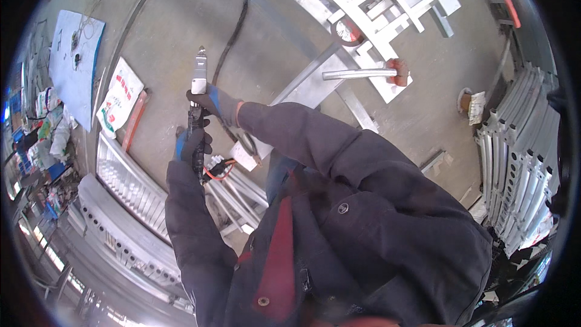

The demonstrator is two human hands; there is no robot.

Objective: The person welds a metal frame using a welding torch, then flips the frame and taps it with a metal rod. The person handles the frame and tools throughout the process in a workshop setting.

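Pointing away from me is a welding gun with a silver head, a narrow tip and a black wrapped handle. My right hand, in a dark and blue glove, is closed around it just behind the silver head. Lower on the black handle, my left hand is wrapped round it in the same kind of glove. An orange cable loops out beside the handle's lower end. Part of each hand's grip is hidden by the gloves and the handle.
Right of my hands, a hammer with a rusty head lies on metal plates near a round disc. A welded metal frame stands beyond. Metal parts are stacked at right and left. A black hose crosses the floor.
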